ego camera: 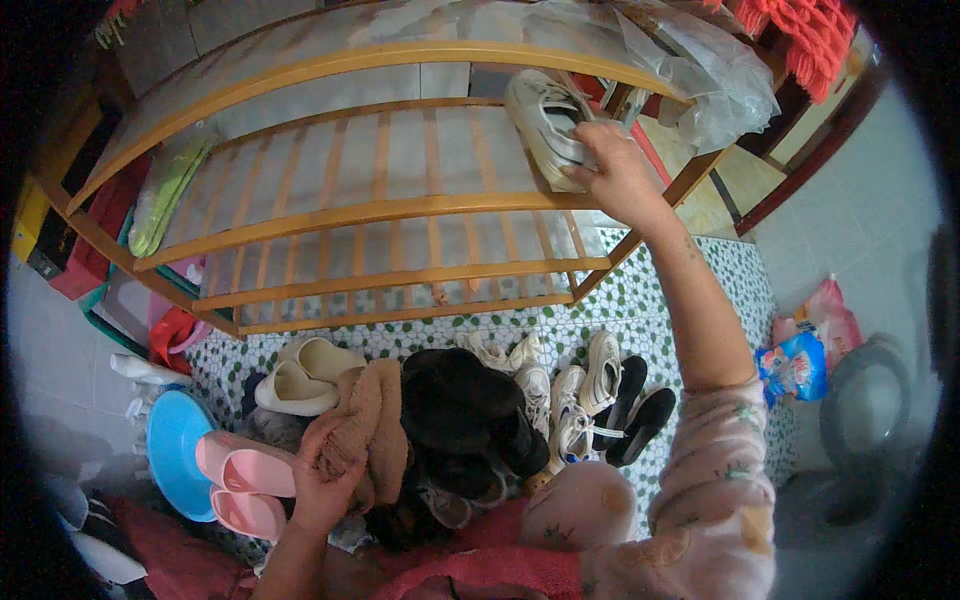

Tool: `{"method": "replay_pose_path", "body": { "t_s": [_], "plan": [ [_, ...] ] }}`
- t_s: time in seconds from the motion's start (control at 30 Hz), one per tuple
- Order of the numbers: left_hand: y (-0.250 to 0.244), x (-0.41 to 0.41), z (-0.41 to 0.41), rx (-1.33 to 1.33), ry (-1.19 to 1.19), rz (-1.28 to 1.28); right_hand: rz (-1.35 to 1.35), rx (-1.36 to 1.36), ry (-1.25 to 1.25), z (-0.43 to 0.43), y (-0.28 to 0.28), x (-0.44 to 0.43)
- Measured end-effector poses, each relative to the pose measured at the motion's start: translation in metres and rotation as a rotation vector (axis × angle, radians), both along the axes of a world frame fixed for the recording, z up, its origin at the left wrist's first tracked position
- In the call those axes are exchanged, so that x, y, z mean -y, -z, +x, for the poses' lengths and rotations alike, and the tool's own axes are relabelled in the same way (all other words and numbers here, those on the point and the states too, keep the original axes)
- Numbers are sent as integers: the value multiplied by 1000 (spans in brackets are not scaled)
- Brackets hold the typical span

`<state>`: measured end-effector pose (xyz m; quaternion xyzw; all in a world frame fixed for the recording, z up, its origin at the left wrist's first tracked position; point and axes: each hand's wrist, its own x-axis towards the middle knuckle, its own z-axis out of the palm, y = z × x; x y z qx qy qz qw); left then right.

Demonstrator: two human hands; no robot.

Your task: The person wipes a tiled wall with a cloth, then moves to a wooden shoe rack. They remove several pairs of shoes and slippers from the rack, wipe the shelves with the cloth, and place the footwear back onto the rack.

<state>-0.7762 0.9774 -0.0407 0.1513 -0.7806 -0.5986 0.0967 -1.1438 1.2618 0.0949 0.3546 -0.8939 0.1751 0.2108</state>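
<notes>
My right hand (pixel 619 176) grips a white sneaker (pixel 546 127) by its side, at the right end of a middle tier of a wooden slatted shoe rack (pixel 360 216). My left hand (pixel 326 472) is closed on a bunched brown cloth (pixel 379 420), low in front of me. Pink slippers (pixel 251 472) lie just left of that hand, and cream clogs (pixel 300 394) sit beyond it. Black furry footwear (pixel 457 397) is heaped to the right of the cloth. Several white sneakers (pixel 570 405) and black flat shoes (pixel 645 427) stand on the floor farther right.
Green slippers (pixel 169 195) rest at the rack's left end. Clear plastic sheeting (pixel 720 97) hangs over its upper right corner, near red knotted yarn (pixel 810 45). A blue basin (pixel 176 457) leans at the left. Plastic packages (pixel 802 360) and a grey round object (pixel 862 405) are at the right.
</notes>
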Motion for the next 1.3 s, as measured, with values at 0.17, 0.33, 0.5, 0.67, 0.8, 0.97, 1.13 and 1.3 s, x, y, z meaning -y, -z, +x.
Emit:
{"method": "replay_pose_path", "body": {
  "t_s": [0.17,0.33,0.5,0.67,0.8,0.97,1.13,1.3],
  "plan": [
    [-11,-2,-2,-41,58,-155,41,19,-60,-11,14,15],
    [-5,1,3,68,1,-35,-55,-250,-120,12,17,-4],
    [-12,-6,-1,9,-22,69,-246,278,175,76,54,-75],
    [-4,-3,-4,33,4,-43,321,721,409,162,201,-156],
    [2,-3,-4,54,-5,-48,295,544,457,209,290,-175],
    [9,-1,-5,67,-15,5,215,683,636,195,340,-192],
    [-5,-1,-9,75,13,-53,-65,468,371,187,277,-179],
    [14,7,-1,48,-19,25,-350,675,205,207,121,-126]
  ]
}}
